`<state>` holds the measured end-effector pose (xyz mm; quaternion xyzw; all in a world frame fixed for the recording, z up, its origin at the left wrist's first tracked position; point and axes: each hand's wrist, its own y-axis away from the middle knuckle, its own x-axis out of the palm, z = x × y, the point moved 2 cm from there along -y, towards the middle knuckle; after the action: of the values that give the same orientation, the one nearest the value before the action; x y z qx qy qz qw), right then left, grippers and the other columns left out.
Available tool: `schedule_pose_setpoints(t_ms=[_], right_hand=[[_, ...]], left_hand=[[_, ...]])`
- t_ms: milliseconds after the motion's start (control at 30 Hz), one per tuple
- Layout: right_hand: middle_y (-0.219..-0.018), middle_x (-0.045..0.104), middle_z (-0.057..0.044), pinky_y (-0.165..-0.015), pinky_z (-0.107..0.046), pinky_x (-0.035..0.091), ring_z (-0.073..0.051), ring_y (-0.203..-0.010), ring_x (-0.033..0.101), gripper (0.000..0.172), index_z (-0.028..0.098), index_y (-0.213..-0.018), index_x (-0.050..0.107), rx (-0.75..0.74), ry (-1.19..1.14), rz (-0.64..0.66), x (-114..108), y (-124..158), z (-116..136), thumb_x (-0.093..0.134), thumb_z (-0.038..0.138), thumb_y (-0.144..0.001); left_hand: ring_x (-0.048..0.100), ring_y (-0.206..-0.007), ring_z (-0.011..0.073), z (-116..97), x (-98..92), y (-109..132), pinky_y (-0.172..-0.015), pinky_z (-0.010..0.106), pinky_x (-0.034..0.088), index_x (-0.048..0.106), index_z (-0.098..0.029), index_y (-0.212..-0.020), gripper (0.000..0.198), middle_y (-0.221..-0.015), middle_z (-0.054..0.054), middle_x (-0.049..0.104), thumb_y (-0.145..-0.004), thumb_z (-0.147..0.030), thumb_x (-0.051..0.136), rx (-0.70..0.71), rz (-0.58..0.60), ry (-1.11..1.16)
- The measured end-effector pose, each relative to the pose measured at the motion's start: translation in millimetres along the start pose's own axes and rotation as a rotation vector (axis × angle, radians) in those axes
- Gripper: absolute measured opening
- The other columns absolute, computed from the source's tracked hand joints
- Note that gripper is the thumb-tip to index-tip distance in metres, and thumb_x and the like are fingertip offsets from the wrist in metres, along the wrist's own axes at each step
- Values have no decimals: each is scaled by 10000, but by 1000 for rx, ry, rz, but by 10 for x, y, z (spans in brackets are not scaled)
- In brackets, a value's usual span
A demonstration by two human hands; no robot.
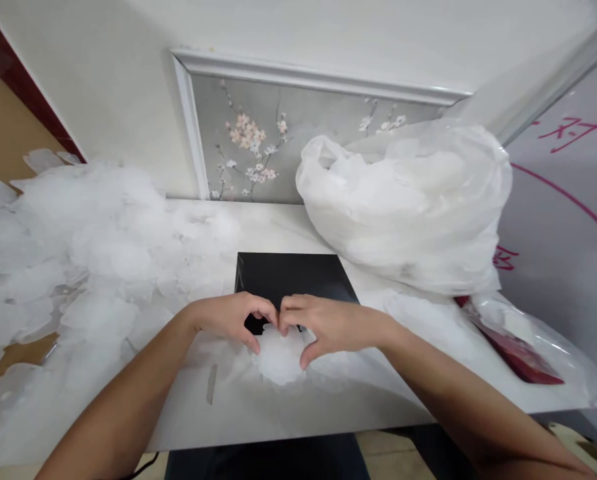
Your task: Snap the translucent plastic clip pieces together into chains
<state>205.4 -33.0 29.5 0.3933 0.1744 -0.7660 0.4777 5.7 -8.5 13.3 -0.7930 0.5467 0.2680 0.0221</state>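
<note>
Near the front edge of the white glossy table (278, 410), worked a small white, translucent, scallop-edged fabric petal (279, 360) between both hands. Looked thin, soft and frosted, roughly round, with a wavy rim and a cloudy, slightly thicker middle. Lay flat on the tabletop, far rim lapping over the near edge of a black rectangular board (291, 277). Showed no marked long axis; seemed a little deeper than wide, with the broad lobed rim towards the body and the narrower end towards the board, under the fingertips.

Left hand (231, 317) and right hand (328, 323) came in from either side and met above the petal's far end. Forefingers curled inward, tips touching one another there. Thumbs stood well apart from the forefingers, pointed down and inward, and rested on the petal's left and right flanks, framing it. Other fingers tucked behind, mostly hidden. Could not tell whether the rim was clamped or only pressed.

Left of the hands, spread a wide heap of similar white petals (93, 253). Right and behind, sat a bulging white translucent plastic bag (408, 207), beside a red packet in clear wrap (521, 357).
</note>
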Motion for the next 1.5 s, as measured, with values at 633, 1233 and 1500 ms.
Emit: schedule_pose_setpoints(t_ms=[633, 1233, 1500], right_hand=[[-592, 554, 23, -560, -238, 375, -101, -560, 482, 383, 157, -690, 637, 239, -777, -466, -4, -181, -309, 656, 528, -786], [-977, 695, -73, -805, -326, 457, -212, -874, 634, 320, 213, -970, 725, -67, -60, -14, 33, 170, 150, 644, 497, -850], [-1033, 693, -71, -821, -324, 508, -197, -901, 661, 229, 195, -1059, 679, 110, -56, -299, -448, -595, -402, 597, 335, -897]], left_hand=[[569, -640, 110, 17, -85, 13, -659, 264, 417, 549, -188, -875, 234, -714, -28, 663, -822, -377, 677, -72, -473, 427], [615, -865, 236, 11, -545, 682, -775, 351, 452, 604, -213, -898, 234, -940, 57, 675, -904, -384, 444, -518, -811, -431], [433, -1246, 379, 309, -450, 672, -941, 470, 426, 540, -267, -1293, 748, -1341, 148, 481, -575, -284, 750, -811, -490, -560]])
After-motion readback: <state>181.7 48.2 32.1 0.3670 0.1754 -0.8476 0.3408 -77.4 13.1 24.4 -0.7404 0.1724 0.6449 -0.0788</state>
